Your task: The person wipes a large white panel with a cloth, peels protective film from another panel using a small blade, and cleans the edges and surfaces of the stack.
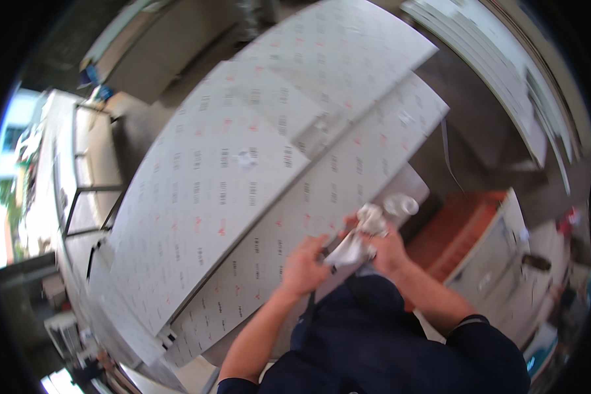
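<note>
A crumpled white cloth (pixel 350 251) is bunched between my two hands, close in front of my body. The fingers of my right hand (pixel 389 251) are closed round its upper right part. My left hand (pixel 305 265) grips the lower left end, its fingers bent and slightly blurred. Just beyond my right hand, a clear, roundish container (pixel 400 205) rests on a narrow grey surface. Large flat panels (pixel 243 157) with a printed light covering lie overlapped in front of me, their edges running from lower left to upper right.
To the right stands an open box-like piece with an orange-red inside (pixel 459 230). White panels (pixel 486 72) are stacked at the far right. A dark metal frame (pixel 79 190) is at the left, and a grey cabinet (pixel 164 49) stands behind.
</note>
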